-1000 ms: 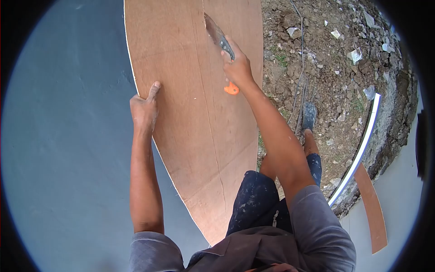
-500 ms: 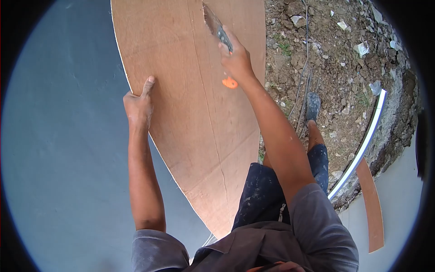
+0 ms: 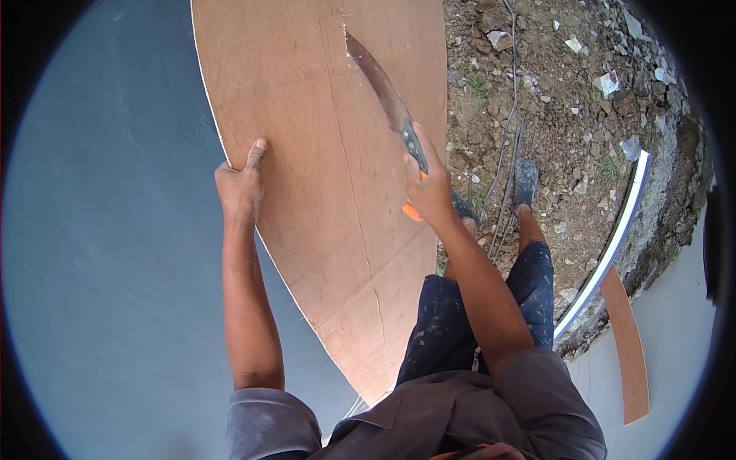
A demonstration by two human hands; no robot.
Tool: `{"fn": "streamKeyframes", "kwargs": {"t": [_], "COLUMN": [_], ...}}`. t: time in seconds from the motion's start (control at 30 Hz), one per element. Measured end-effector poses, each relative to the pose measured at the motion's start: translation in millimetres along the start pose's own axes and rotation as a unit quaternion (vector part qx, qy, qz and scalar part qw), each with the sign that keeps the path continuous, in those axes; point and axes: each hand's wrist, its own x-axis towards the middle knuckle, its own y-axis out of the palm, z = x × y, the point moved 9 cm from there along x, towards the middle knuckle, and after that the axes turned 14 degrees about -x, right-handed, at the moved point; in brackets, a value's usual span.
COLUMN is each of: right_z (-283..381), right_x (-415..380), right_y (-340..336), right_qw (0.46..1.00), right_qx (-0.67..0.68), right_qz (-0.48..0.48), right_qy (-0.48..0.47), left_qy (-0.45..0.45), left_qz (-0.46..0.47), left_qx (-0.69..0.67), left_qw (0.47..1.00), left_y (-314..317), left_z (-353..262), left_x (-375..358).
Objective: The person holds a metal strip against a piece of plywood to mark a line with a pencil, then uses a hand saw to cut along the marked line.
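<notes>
A large plywood sheet (image 3: 299, 207) stretches from the top of the view down to my body. My left hand (image 3: 242, 184) grips its left edge, thumb on the face and fingers hidden underneath. In my right hand (image 3: 431, 184) is a handsaw (image 3: 381, 88) with a black and orange handle. The saw's blade points up and to the left, its tip at a rough cut near the sheet's top. A thin line runs lengthwise down the plywood, left of the saw.
Rocky soil (image 3: 567, 115) with stones and a thin cable (image 3: 512, 100) lies to the right, where my feet stand. Farther right are a long white strip (image 3: 613, 249) and a narrow plywood offcut (image 3: 625, 345). A smooth grey surface (image 3: 115, 230) fills the left.
My right hand has drawn the handsaw down and to the right, so more of its blade shows. My left hand stays on the plywood edge.
</notes>
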Motion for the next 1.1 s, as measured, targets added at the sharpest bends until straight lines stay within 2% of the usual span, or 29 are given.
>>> {"fn": "streamKeyframes", "kwargs": {"t": [0.07,0.13,0.2,0.27,0.33,0.43,0.47,0.53,0.6,0.63,0.7,0.77,0.83,0.9,0.93,1.0,1.07,1.1], "right_z": [9,9,16,8,2,-10,-2,6,6,5,-3,5,-11,-20,-15,-5,4,3], "right_x": [-11,5,72,100,75,-44,-37,-37,24,66,67,69,-14,-75,-70,-39,43,75], "right_y": [-17,-14,26,60,53,-18,-24,-22,11,35,73,59,24,-8,-8,-6,28,47], "right_qw": [1.0,0.998,0.987,0.982,0.99,0.999,0.998,0.999,0.999,0.989,0.95,0.989,0.999,0.998,0.998,0.999,0.999,0.987], "right_qx": [0.02,0.023,0.006,0.014,0.023,0.036,0.035,0.007,-0.005,0.043,0.096,0.053,0.031,0.05,0.053,0.039,-0.003,0.022], "right_qz": [0.0,0.047,0.125,0.132,0.083,-0.032,-0.027,0.027,0.022,0.11,0.211,0.093,0.004,-0.035,-0.032,-0.027,0.034,0.108], "right_qy": [-0.024,0.026,0.102,0.131,0.11,-0.025,-0.033,0.032,-0.023,0.084,0.208,0.103,0.043,-0.003,-0.007,-0.004,0.011,0.114], "left_qy": [0.024,0.029,0.044,0.002,-0.008,0.005,0.021,0.022,0.05,0.048,0.025,-0.003,0.017,0.063,0.063,0.0,0.048,0.071], "left_qz": [-0.005,-0.009,-0.006,-0.011,-0.011,0.0,0.003,-0.005,-0.016,-0.011,-0.007,-0.037,-0.021,-0.009,-0.014,-0.016,-0.014,-0.006], "left_qx": [0.019,0.014,0.012,0.035,0.04,0.02,0.016,0.032,0.022,0.021,0.037,0.048,0.025,0.017,0.016,0.053,0.025,0.016], "left_qw": [1.0,0.999,0.999,0.999,0.999,1.0,1.0,0.999,0.998,0.999,0.999,0.998,0.999,0.998,0.998,0.998,0.998,0.997], "left_y": [-2,-8,3,0,0,4,3,-9,4,6,0,1,3,2,-2,-1,4,3], "left_z": [0,3,-7,5,5,-3,-6,4,-10,-12,-2,-2,4,-4,-8,-6,-13,-5], "left_x": [-5,-13,4,4,5,-4,-9,-16,-1,-1,-9,-5,-4,-6,-10,-13,-2,-4]}}
